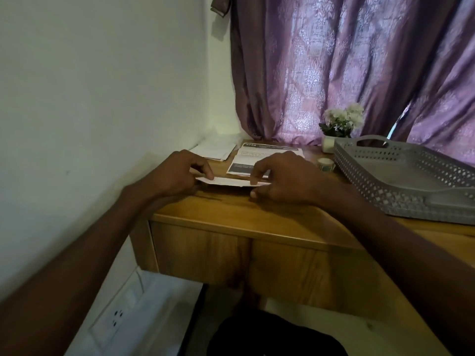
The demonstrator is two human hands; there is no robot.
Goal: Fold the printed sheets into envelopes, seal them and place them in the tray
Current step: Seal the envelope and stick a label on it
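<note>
Both hands on one folded white sheet [228, 181] near the front left of the wooden desk [231, 214]. Left hand [177, 173] pinches the sheet's left end, fingers [205, 169] curled down onto the top, thumb hidden underneath. Right hand [285, 176] grips the right end, fingers [257, 173] bent onto the top face, thumb at the near edge. Sheet looks slightly lifted off the desk, roughly flat; cannot tell if it touches the wood.

Just behind it lies a stack of printed sheets [262, 156] with a dark header band, flat on the desk, partly covered by the right hand. Further left, against the wall, a small pile of white envelopes [216, 151]. Grey perforated tray [401, 176] sits at the right of the desk, well apart from the held sheet, nothing visible inside. Small roll of tape [326, 164] between the printed stack and the tray. Little white pot of flowers [339, 124] behind the tray's near corner, in front of a purple curtain [334, 60]. Wall socket [117, 317] low on the left.
</note>
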